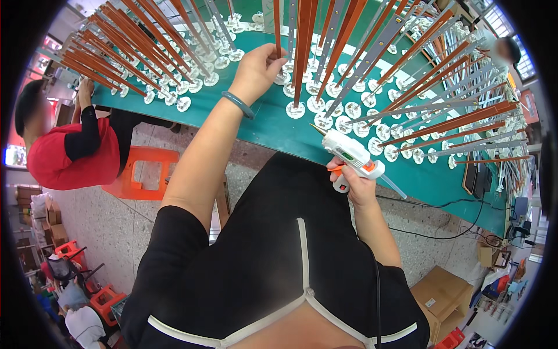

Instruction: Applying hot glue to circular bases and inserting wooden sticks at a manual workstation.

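My left hand, with a grey-green bangle on its wrist, pinches the lower end of an upright brown strip at the far side of the table. A white round base sits under that strip, partly hidden by my fingers. In my right hand is a white glue gun with an orange trigger, held above the table's near edge. Its nozzle points up and left, and a clear glue stick sticks out of its back end. Between the hands stands another brown strip on a white round base.
Rows of brown and silver strips on white bases crowd the green table. A black cable runs along its right side. A co-worker in red is at the left, beside an orange stool. A cardboard box lies at lower right.
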The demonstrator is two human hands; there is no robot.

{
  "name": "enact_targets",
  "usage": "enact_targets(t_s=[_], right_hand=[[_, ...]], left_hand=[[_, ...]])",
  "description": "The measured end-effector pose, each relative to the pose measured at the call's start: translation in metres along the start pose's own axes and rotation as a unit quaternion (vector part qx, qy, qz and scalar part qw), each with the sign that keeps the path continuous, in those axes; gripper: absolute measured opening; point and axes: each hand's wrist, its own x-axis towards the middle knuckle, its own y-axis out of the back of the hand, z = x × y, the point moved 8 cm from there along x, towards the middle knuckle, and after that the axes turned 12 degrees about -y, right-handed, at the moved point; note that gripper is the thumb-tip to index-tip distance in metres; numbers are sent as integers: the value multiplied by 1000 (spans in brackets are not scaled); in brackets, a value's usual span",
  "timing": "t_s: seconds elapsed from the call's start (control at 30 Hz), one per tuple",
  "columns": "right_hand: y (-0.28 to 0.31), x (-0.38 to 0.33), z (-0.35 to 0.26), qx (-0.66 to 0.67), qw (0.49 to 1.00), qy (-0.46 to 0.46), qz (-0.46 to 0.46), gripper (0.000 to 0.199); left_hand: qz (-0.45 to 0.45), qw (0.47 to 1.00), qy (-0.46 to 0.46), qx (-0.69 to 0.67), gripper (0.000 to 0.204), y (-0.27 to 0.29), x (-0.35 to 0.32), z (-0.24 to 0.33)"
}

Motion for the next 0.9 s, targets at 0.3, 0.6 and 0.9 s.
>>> enact_targets(t_s=[0.3, 0.6, 0.9], right_hand=[[5, -1, 6, -5, 1000, -18, -6, 41], [2, 1, 6, -19, 999, -27, -11, 43], [4, -1, 8, -32, 999, -22, -13, 46]], left_hand=[[28, 999, -22, 39, 33, 16, -12, 5], [204, 958, 35, 198, 36, 63, -1, -57], [171, 955, -33, 240, 16, 71, -6, -20]])
